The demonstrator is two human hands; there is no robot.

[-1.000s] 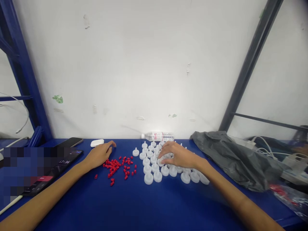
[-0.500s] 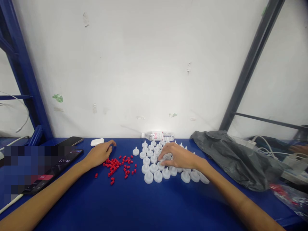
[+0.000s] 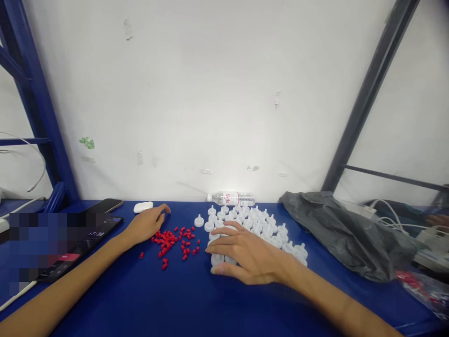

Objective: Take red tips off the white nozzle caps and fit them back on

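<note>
My right hand (image 3: 242, 252) lies over the front left of a cluster of white nozzle caps (image 3: 257, 217), its fingers spread and pointing left. The caps under it are partly hidden, and I cannot tell which of them it touches. Each cap stands upright on a round base with a thin spout. My left hand (image 3: 145, 224) rests on the blue table with fingers loosely curved and apart, nothing in it. Just right of that hand is a scatter of small red caps (image 3: 166, 241). One white nozzle cap (image 3: 199, 221) stands apart, between the red ones and the cluster.
A clear plastic bottle (image 3: 233, 198) lies against the wall. At left are a white case (image 3: 143, 207) and two phones, one with a lit screen (image 3: 94, 234). A grey plastic bag (image 3: 343, 234), cables and a clear bag with red pieces (image 3: 417, 285) occupy the right.
My right hand has moved forward-left to nearer the table's front, over the front left caps, and its fingers have spread. The left hand stays where it was.
</note>
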